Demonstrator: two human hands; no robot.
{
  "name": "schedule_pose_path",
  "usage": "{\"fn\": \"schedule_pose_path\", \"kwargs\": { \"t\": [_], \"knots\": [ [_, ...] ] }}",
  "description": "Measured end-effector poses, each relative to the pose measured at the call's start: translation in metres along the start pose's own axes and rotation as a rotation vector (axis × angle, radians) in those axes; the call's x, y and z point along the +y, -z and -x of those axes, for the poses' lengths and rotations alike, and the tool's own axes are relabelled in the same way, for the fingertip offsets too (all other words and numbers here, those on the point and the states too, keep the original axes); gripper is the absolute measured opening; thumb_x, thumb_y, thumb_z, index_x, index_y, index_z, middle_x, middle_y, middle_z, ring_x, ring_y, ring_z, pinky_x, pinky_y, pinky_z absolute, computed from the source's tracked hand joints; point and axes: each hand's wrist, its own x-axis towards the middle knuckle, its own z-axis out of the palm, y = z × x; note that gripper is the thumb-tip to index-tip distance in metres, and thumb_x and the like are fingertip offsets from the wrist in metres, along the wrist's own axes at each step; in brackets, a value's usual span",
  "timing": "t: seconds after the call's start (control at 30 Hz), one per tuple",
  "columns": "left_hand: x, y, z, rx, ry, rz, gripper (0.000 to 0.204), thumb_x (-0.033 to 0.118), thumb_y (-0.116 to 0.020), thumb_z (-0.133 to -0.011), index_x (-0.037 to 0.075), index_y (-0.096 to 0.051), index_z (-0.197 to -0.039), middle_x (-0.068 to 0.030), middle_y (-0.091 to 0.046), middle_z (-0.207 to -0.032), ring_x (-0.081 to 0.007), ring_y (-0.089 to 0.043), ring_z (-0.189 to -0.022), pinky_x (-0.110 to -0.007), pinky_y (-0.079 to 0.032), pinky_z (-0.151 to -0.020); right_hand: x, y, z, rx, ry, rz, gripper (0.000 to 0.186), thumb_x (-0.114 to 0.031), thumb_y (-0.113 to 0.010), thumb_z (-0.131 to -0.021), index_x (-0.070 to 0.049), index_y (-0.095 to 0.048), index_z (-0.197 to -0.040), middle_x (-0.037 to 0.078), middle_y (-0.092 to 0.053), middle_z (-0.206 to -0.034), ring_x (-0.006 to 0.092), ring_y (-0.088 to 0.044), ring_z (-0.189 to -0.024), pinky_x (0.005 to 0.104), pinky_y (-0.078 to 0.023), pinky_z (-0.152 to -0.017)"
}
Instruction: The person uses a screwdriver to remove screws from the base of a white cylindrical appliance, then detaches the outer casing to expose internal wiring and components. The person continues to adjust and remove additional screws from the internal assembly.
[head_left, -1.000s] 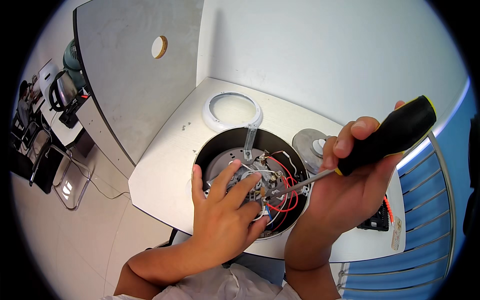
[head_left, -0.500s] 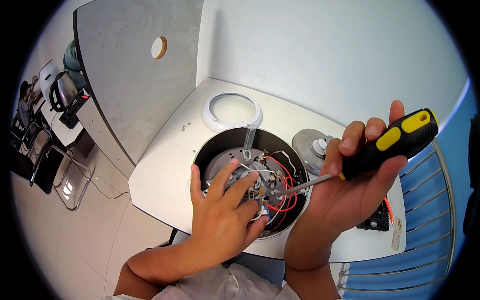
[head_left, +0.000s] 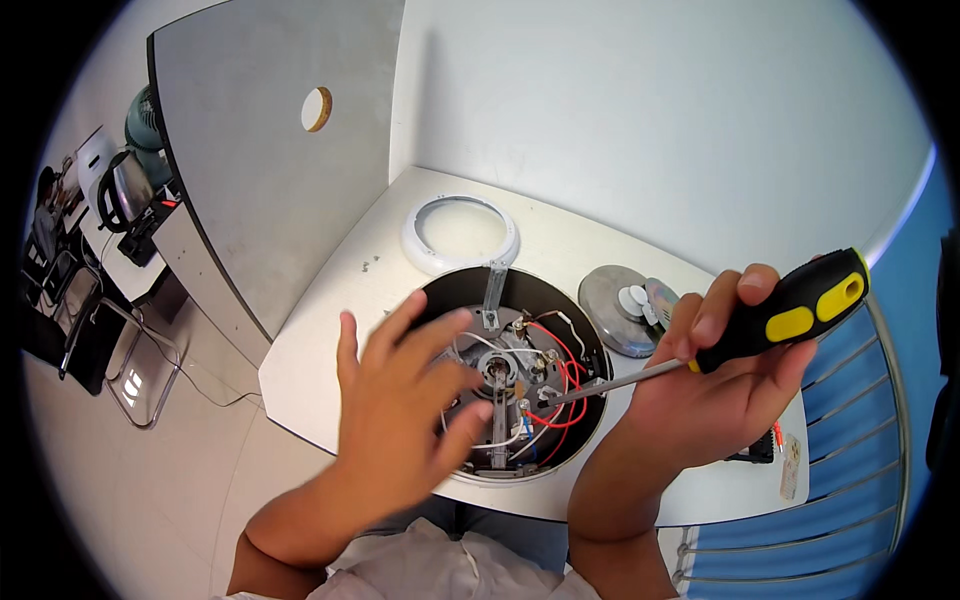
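Observation:
An opened round appliance housing, dark inside like an electric cooker's base, stands on the white table. Red wires, white wires and metal terminals show within it, and a metal bracket crosses its far rim. My right hand is closed around a black-and-yellow screwdriver. The shaft slants down to the left, its tip at a terminal near the red wires; whether it touches I cannot tell. Above the housing's left side my left hand is spread, slightly blurred, holding nothing, and covers part of the inside.
Behind the housing lies a white ring; small screws are beside it. A grey metal disc with white round parts sits to the right. Grey partition left, metal railing right. Beyond the partition are a kettle and chairs.
My left hand has lifted out of the housing and moved left, uncovering its centre. My right hand keeps the screwdriver, its handle slightly lower in the picture.

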Motion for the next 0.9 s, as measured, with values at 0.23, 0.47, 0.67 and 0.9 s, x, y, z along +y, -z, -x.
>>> {"fn": "schedule_pose_path", "kwargs": {
  "t": [0.23, 0.47, 0.67, 0.9],
  "knots": [
    [-0.134, -0.039, -0.072, -0.033, 0.218, 1.024, 0.037, 0.038, -0.052, -0.087, 0.009, -0.058, -0.110, -0.0062, -0.055, -0.122, -0.0182, -0.047, -0.115, -0.035, -0.032, -0.097, 0.018, -0.027, -0.006, -0.064, -0.007, -0.003, 0.051, -0.041, -0.030, -0.097, -0.003, -0.031, -0.132, 0.008, -0.050, -0.081, 0.0098, -0.042, -0.046, 0.0201, -0.034, -0.034],
    [-0.133, -0.100, -0.055, -0.292, 0.137, 1.761, 0.073, 0.056, -0.048, -0.084, 0.000, -0.040, -0.129, -0.0127, -0.043, -0.134, -0.0223, -0.041, -0.123, -0.037, -0.030, -0.104, 0.014, -0.016, 0.003, 0.038, -0.017, 0.068, 0.047, -0.035, -0.027, -0.099, -0.002, -0.030, -0.132, 0.008, -0.048, -0.083, 0.0099, -0.041, -0.054, 0.0191, -0.037, -0.039],
    [-0.128, -0.093, -0.054, -0.374, 0.154, 1.631, 0.086, 0.065, -0.053, -0.075, -0.001, -0.041, -0.130, -0.0130, -0.042, -0.134, -0.0227, -0.042, -0.124, -0.035, -0.030, -0.104, 0.010, -0.008, 0.001, 0.026, 0.017, 0.118, 0.056, -0.043, -0.023, -0.098, -0.004, -0.020, -0.138, 0.009, -0.049, -0.085, 0.0095, -0.044, -0.051, 0.0196, -0.036, -0.035],
    [-0.129, -0.092, -0.055, -0.373, 0.163, 1.586, 0.077, 0.059, -0.054, -0.076, 0.001, -0.046, -0.125, -0.0123, -0.044, -0.133, -0.0230, -0.042, -0.123, -0.035, -0.031, -0.104, 0.011, -0.005, 0.001, -0.116, 0.020, 0.082, 0.050, -0.035, -0.032, -0.098, 0.002, -0.029, -0.131, 0.010, -0.046, -0.086, 0.0107, -0.041, -0.056, 0.0191, -0.039, -0.039]
  ]
}}
